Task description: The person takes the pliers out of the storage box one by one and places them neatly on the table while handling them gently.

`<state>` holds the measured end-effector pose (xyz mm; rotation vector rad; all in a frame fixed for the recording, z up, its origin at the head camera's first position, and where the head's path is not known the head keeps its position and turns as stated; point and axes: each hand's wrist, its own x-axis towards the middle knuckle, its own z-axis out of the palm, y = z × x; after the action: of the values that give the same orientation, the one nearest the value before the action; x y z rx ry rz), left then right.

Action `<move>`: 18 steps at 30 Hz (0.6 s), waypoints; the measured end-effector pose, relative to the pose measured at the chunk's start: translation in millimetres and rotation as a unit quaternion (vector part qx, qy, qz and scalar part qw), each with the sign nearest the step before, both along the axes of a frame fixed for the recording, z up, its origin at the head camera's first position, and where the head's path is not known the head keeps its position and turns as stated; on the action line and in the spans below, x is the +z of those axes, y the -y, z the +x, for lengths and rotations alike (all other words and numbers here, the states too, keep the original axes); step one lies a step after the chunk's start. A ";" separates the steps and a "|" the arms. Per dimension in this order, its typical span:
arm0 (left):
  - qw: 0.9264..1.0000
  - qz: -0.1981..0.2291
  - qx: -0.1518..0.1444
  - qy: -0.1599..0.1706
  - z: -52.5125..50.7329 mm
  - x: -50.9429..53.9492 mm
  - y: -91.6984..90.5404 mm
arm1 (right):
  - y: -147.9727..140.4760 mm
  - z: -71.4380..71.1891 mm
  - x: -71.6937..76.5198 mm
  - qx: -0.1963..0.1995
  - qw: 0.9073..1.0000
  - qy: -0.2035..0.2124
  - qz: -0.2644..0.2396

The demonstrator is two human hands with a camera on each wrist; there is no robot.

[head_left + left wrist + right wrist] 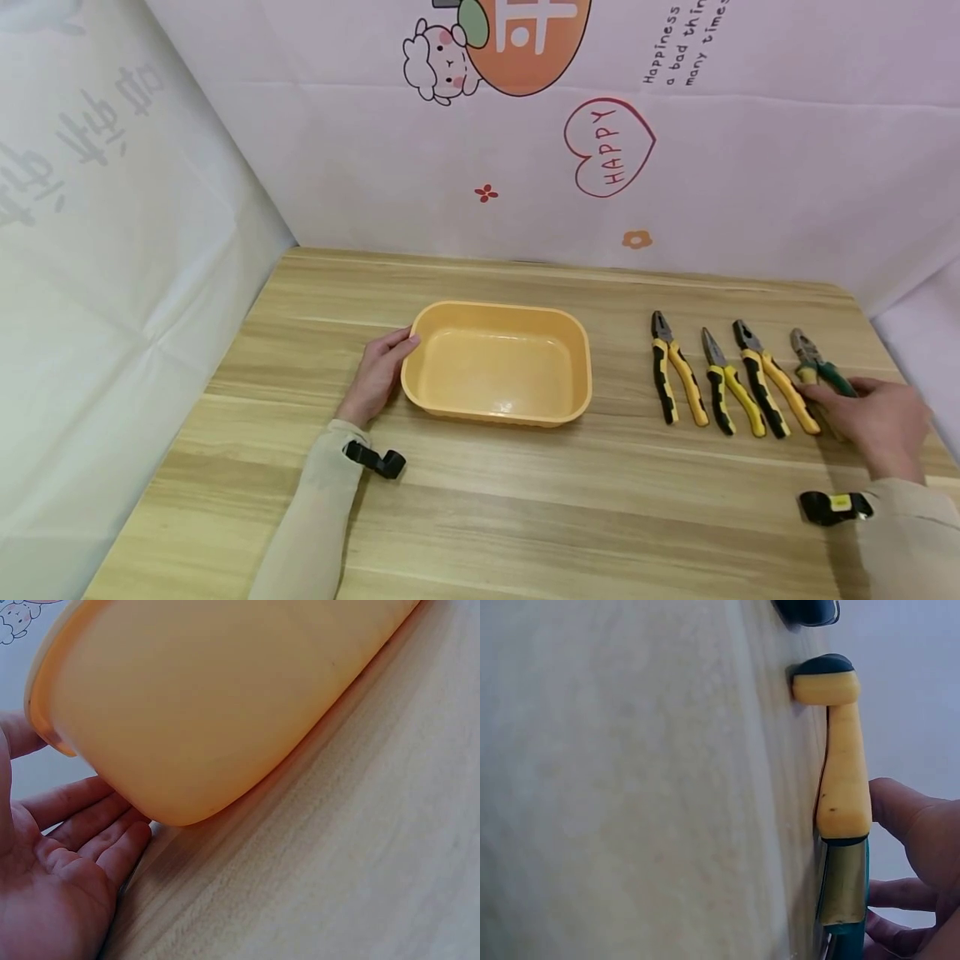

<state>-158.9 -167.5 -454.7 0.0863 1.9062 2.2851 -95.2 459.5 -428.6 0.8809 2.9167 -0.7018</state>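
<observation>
A yellow plastic basin (495, 312) sits on the table. My left hand (377, 375) holds its left end, thumb over the rim and fingers against the outer wall; in the left wrist view the fingers (112, 825) touch that wall (187, 735). At the far right my right hand (885, 421) grips the handles of green-and-yellow pliers (806, 346), which lie on the table. Its palm side is partly hidden. The right wrist view has the thumb and fingers (904, 894) beside the handles (842, 885).
Left of the right hand lie combination pliers (776, 379), yellow-handled needle-nose pliers (718, 367) and another black-and-yellow pair of pliers (663, 358). The wooden table (525, 500) ends at a printed white cloth (375, 183) behind. White cloth (112, 250) also hangs at the left.
</observation>
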 end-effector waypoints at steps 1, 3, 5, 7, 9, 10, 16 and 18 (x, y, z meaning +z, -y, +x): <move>1.000 0.000 0.000 0.000 0.2 0.3 0.0 | 0.0 0.1 0.2 0.004 1.000 -0.001 0.001; 1.000 -0.001 0.000 0.000 0.5 0.8 0.0 | 0.3 0.5 0.9 0.010 1.000 -0.001 0.002; 1.000 -0.003 -0.001 0.001 0.4 0.5 0.3 | 1.6 0.5 2.5 0.014 1.000 0.002 0.005; 1.000 -0.004 -0.002 -0.001 0.0 0.1 0.6 | 3.4 0.7 4.1 0.018 1.000 0.003 0.008; 1.000 -0.005 -0.003 -0.001 -0.4 -0.7 1.0 | 4.1 0.8 5.7 0.021 1.000 0.006 0.010; 1.000 -0.004 -0.004 -0.001 -0.6 -0.7 1.0 | 4.2 1.0 6.0 0.023 1.000 0.007 0.010; 1.000 -0.006 -0.007 -0.002 0.1 -0.7 1.9 | 0.1 2.0 3.5 0.029 0.999 0.018 0.002; 1.000 -0.005 -0.006 -0.002 0.5 -1.2 1.8 | -0.5 3.0 4.4 0.030 0.999 0.024 0.001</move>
<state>-158.4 -169.3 -455.9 0.1000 1.9147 2.2690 -92.2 460.1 -424.2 0.7943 2.8893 -0.6647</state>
